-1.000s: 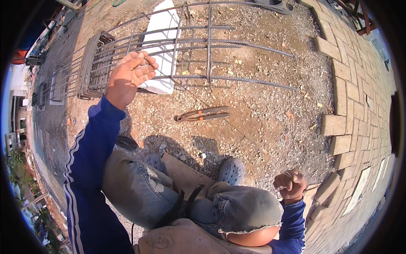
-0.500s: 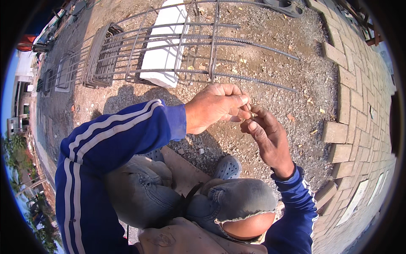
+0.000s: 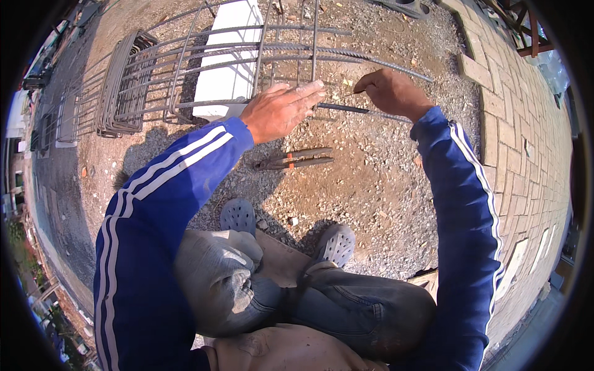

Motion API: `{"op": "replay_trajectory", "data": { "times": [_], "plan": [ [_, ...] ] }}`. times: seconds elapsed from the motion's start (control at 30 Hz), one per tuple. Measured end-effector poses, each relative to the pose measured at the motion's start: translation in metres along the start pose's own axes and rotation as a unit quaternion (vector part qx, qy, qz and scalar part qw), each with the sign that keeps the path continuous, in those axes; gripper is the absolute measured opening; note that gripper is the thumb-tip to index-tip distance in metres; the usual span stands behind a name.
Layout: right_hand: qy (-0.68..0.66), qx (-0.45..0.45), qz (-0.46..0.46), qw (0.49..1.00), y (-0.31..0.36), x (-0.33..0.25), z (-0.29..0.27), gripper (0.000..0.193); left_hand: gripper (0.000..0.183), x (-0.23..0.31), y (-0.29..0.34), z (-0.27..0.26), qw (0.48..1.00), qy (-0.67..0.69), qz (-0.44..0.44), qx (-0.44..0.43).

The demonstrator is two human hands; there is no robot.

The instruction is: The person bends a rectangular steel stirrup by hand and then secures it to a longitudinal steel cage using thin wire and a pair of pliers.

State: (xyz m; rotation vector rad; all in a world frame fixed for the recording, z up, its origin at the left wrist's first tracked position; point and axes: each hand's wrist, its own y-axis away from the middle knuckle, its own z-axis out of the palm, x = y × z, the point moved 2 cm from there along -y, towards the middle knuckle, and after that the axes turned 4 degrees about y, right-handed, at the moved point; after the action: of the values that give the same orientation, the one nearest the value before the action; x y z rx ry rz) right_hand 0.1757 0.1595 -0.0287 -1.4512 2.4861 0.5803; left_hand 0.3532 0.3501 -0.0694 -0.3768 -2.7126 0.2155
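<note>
My left hand is at the near edge of a rebar cage, its fingers pressed together around the near bar where a square stirrup crosses it. My palm and fingers hide that joint. Just to the right, above the bar's free end, my right hand is closed in a pinch on a thin piece of wire. The wire's far end is too fine to follow. Below my left hand, long-handled pliers or nippers with orange marks lie on the gravel.
A white block supports the cage. Bundled stirrups hang around the bars at left. Pavers with a stepped edge run along the right. My clog-shod feet rest on gravel below, and a dark shoe lies at the top.
Both hands have parted and reached forward to the cage, the left onto the near bar, the right further right with the wire. The pliers have come into sight.
</note>
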Motion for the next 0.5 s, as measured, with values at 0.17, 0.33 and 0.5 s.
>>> {"op": "replay_trajectory", "data": {
  "times": [0.17, 0.33, 0.5],
  "plan": [
    [0.059, -0.009, 0.009, 0.998, -0.007, -0.032, 0.022, 0.027, 0.047, 0.001, -0.001, 0.002, 0.996, -0.025, 0.052, 0.069],
    [0.038, -0.033, -0.005, 0.999, -0.013, -0.042, 0.027, 0.028, 0.032, 0.039, 0.013, -0.012, 0.983, 0.144, -0.009, 0.114],
    [0.011, -0.094, 0.009, 0.995, -0.024, -0.045, 0.026, 0.028, 0.029, 0.041, 0.021, 0.046, 0.678, 0.585, -0.443, -0.053]
  ]
}}
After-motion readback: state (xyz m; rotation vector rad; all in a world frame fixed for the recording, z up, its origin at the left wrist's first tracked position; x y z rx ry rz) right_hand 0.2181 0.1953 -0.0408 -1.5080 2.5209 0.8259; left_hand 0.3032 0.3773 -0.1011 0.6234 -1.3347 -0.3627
